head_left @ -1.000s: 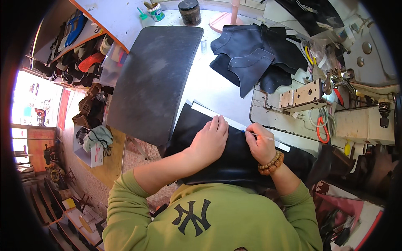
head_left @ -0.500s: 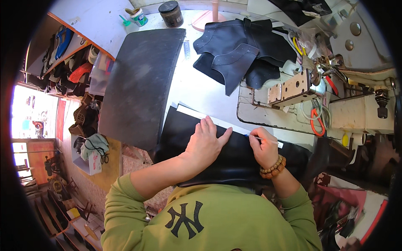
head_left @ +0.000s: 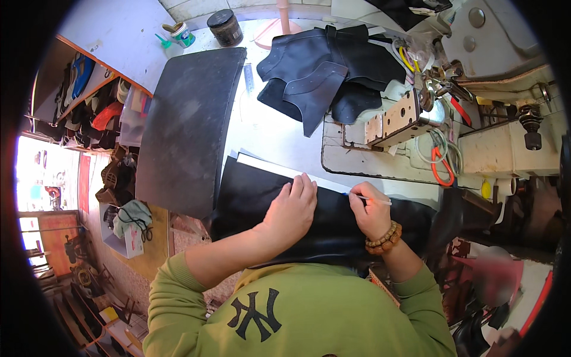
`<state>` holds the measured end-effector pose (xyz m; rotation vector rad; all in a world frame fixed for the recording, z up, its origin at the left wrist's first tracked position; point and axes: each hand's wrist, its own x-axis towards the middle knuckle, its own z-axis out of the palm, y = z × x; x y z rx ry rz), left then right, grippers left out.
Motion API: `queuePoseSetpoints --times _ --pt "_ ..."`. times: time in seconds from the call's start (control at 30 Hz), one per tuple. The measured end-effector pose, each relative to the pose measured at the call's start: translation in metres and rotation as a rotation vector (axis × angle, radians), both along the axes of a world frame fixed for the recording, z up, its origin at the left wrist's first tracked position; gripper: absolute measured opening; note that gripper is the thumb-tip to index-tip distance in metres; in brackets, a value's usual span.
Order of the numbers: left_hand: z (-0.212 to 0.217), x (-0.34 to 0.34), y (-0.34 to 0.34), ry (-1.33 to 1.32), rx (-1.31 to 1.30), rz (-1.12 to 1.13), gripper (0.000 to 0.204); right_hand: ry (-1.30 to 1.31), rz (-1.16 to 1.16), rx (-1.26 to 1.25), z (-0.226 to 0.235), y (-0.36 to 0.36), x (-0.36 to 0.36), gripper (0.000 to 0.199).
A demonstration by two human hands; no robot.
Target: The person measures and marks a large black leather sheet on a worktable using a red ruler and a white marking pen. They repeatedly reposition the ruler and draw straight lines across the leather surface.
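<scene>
Across my front lies a sheet of black leather (head_left: 250, 193), with a narrow white straight strip (head_left: 267, 166) along its far edge. My left hand (head_left: 291, 208) rests on the leather, fingers stretched and close together, their tips on the strip; the thumb is mostly tucked from sight. Farther right, my right hand (head_left: 370, 211) pinches a thin pen (head_left: 382, 202) between thumb and fingers. Its bluish tip meets the strip's near edge. A beaded bracelet circles my right wrist. The strip's right end cannot be made out past my right hand.
To the left stands a large dark board (head_left: 184, 131). Cut black leather pieces (head_left: 315, 89) are heaped at the back. A sewing machine (head_left: 392, 122) occupies the right side, with orange-handled scissors (head_left: 440, 166) beside it. A dark jar (head_left: 225, 28) stands at the far edge.
My left hand has slid right along the strip, and its spread thumb has drawn in. The pen now leans flatter in my right hand. The whole view has shifted slightly.
</scene>
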<state>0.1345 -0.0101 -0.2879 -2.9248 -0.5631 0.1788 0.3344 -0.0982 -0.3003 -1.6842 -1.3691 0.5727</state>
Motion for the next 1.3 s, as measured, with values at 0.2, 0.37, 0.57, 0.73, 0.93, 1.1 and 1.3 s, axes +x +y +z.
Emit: queuePoseSetpoints --times 0.2,0.37,0.57,0.73,0.93,1.1,1.3 --pt "-0.005 0.018 -0.018 0.007 0.091 0.066 0.055 -0.023 0.011 0.031 -0.002 -0.001 0.001 0.008" --pt "0.002 0.027 -0.018 0.115 0.148 0.026 0.058 -0.043 -0.017 -0.011 0.000 -0.009 0.008 0.005" --pt "0.010 0.036 -0.014 0.205 0.205 -0.054 0.063 -0.027 -0.073 -0.040 0.002 -0.028 0.023 0.005" --pt "0.022 0.047 -0.006 0.313 0.176 -0.133 0.065 -0.045 -0.125 -0.067 0.001 -0.040 0.033 0.006" --pt "0.029 0.058 0.003 0.331 0.080 -0.264 0.061 -0.051 -0.135 -0.046 -0.002 -0.041 0.033 0.006" --pt "0.018 0.063 -0.016 0.155 0.131 -0.347 0.054 -0.051 -0.137 -0.017 -0.003 -0.040 0.032 0.009" --pt "0.003 0.064 -0.037 0.042 0.159 -0.216 0.050 -0.071 -0.117 -0.036 -0.002 -0.044 0.037 0.006"
